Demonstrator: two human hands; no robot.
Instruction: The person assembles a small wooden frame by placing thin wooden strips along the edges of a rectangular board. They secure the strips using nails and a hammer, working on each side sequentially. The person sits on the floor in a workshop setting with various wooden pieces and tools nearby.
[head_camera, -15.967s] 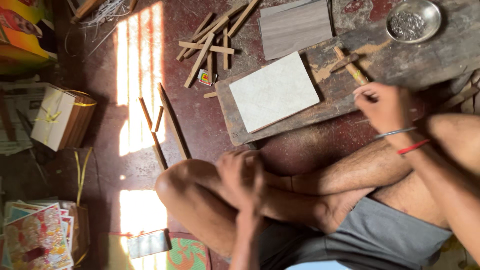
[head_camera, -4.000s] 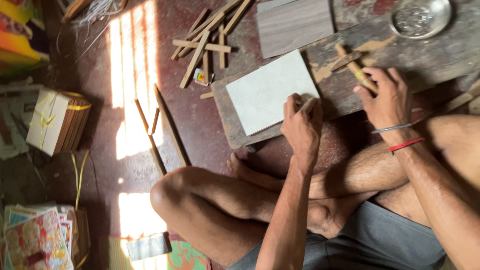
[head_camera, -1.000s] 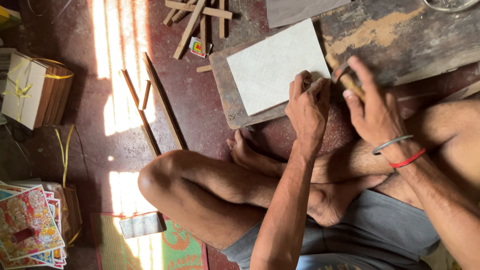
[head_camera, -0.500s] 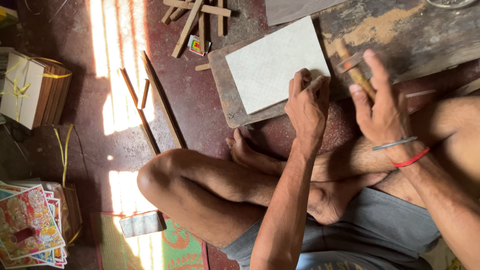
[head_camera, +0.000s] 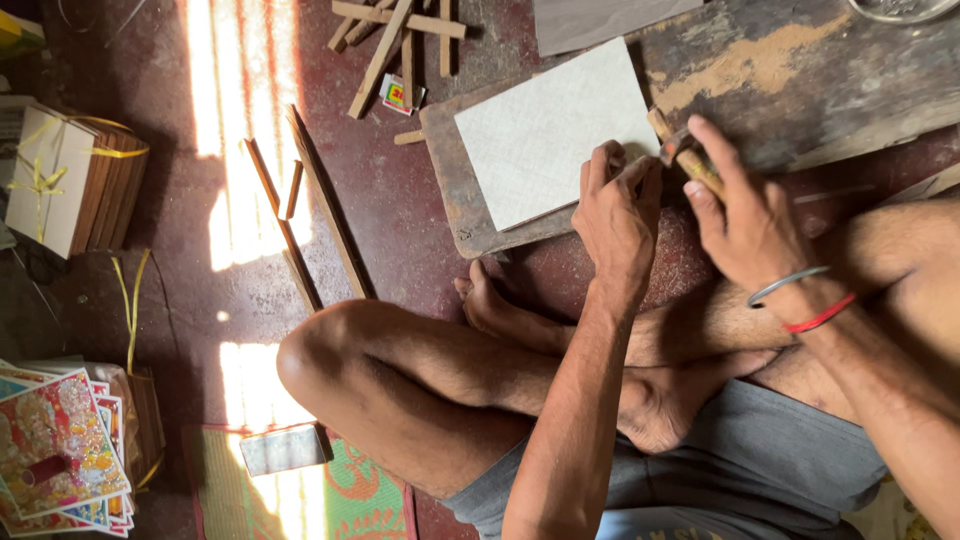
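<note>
the dark red floor (head_camera: 400, 230) is lit by stripes of sun, with a weathered plank (head_camera: 800, 70) along the top right. a wooden board (head_camera: 450, 180) lies on the floor before the crossed legs, carrying a pale rectangular sheet (head_camera: 550, 130) whose long axis runs up to the right. wooden strips (head_camera: 390, 40) lie scattered above, two long sticks (head_camera: 300, 220) to the left. the left hand (head_camera: 620, 215) is curled nearly closed at the sheet's lower right corner, fingertips pressing there; what it pinches cannot be told. the right hand (head_camera: 750, 225) is wrapped around a short wooden-handled tool (head_camera: 685, 155), which points up-left toward that corner.
</note>
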